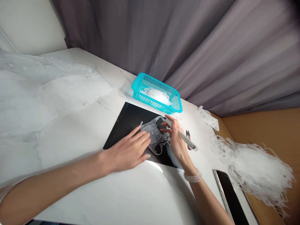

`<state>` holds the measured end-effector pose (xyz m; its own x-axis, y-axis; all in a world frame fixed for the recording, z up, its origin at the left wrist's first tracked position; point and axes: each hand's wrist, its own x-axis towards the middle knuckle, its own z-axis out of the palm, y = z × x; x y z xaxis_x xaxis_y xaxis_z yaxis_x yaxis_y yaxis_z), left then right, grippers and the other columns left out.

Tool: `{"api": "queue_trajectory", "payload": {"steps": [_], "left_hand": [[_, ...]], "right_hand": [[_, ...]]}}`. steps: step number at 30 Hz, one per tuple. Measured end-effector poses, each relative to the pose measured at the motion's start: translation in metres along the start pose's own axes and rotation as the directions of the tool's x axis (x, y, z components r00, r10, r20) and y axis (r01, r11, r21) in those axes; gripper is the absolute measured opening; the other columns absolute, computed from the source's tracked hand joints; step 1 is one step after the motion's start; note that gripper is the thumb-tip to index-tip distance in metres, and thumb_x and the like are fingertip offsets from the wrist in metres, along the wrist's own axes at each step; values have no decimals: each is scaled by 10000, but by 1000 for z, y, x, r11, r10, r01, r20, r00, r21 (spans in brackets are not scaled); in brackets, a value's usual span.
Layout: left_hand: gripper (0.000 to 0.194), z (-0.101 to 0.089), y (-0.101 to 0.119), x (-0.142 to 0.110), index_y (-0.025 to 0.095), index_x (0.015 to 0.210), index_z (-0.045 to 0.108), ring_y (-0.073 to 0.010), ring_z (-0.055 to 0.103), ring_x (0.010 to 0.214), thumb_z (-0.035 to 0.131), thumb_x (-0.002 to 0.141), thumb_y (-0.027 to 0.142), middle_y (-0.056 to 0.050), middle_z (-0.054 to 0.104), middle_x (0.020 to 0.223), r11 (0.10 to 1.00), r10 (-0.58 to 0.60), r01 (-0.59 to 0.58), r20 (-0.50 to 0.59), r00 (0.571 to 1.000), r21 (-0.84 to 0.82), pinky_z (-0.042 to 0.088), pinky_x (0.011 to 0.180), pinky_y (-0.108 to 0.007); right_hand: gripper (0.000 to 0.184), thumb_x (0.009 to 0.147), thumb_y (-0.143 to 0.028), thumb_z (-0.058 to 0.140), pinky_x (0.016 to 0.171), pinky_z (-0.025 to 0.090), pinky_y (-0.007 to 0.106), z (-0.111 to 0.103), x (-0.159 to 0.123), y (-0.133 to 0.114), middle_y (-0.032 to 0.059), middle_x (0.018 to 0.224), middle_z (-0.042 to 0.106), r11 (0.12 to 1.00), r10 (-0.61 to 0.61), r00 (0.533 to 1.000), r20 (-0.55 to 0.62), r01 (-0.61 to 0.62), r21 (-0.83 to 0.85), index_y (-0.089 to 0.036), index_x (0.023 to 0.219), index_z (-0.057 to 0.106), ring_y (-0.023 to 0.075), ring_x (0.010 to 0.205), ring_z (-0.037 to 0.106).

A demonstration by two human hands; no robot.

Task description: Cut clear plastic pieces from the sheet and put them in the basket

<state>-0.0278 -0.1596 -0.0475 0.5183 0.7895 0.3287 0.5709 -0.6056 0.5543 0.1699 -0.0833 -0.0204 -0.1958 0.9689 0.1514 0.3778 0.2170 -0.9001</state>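
Note:
A black mat [127, 123] lies on the white marble table [77, 125]. On it rests a thin translucent film piece [154, 136] with small white cut shapes. My left hand [130, 151] lies flat with its fingers spread, pressing on the film's left part. My right hand [177, 140] holds a slim white pen-like tool [185, 139], its tip down on the film near the far edge. A pearl bracelet [193, 177] circles my right wrist.
A teal plastic basket [174, 103] holding white scraps stands just beyond the mat. A heap of white cut strips [255, 170] lies at the right, a dark phone [231, 195] near it. White fabric [42, 90] covers the left side. Small snips [188, 135] lie behind my right hand.

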Motion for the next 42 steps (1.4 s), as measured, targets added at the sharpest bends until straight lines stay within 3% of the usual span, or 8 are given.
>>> {"api": "queue_trajectory", "payload": {"steps": [4,9,22,26,30,33,36,42], "left_hand": [[419,2,-11,-3,108,1309,593,-369,420,1409,515,946,304,-202,565,1423,990,-92,85,-61,994,-109,188,1206,-526],[435,13,-11,-12,119,1357,574,-369,323,1470,498,969,298,-195,505,1485,966,-144,119,-98,985,-228,171,1213,-536],[361,16,-10,-18,139,1295,620,-359,215,1497,529,962,247,-169,410,1546,917,-167,103,-137,976,-386,134,1226,-547],[378,17,-14,-20,129,1311,597,-369,233,1499,489,978,270,-197,413,1548,962,-125,99,-87,988,-254,133,1219,-560],[411,16,-14,-19,85,1361,542,-390,299,1476,436,993,234,-245,443,1516,993,-87,88,-10,996,79,216,1188,-572],[418,8,-7,-16,8,1351,529,-395,418,1405,424,995,199,-300,504,1435,906,-37,1,77,996,423,326,1139,-547],[349,-2,3,-14,51,1243,629,-375,464,1358,446,989,205,-248,557,1385,758,20,-118,157,987,642,352,1120,-555],[285,-4,2,-15,153,1063,734,-308,481,1331,470,979,221,-154,627,1313,704,98,-236,238,966,670,317,1145,-538]], "right_hand": [[470,987,-538,458,854,553,412,-2,-20,-12,83,1094,691,992,3,999,53,4,-129,-247,1327,603,206,828,711],[343,944,-467,581,769,575,361,9,-39,-12,79,958,770,991,53,983,177,-30,-129,-204,1122,710,245,877,734],[220,977,-243,518,677,529,299,20,-41,-27,64,903,772,914,-133,955,265,221,-340,-183,994,730,178,718,703],[223,994,-225,485,625,496,295,23,-45,-27,78,897,749,850,-191,934,303,311,-425,-189,969,704,168,686,667],[225,987,-152,455,619,502,291,18,-55,-25,84,829,711,785,-240,909,340,388,-483,-155,955,677,161,667,637],[204,984,-126,458,703,549,291,16,-58,-18,103,912,718,754,-341,879,334,468,-461,-145,1025,657,176,798,680],[212,994,-126,452,765,574,303,19,-56,-7,116,986,715,712,-427,842,331,538,-450,-148,1077,646,186,886,688],[243,1006,-161,446,919,584,400,24,-45,-1,173,1172,672,685,-407,843,352,537,-492,-116,1152,634,236,1049,669]]}}
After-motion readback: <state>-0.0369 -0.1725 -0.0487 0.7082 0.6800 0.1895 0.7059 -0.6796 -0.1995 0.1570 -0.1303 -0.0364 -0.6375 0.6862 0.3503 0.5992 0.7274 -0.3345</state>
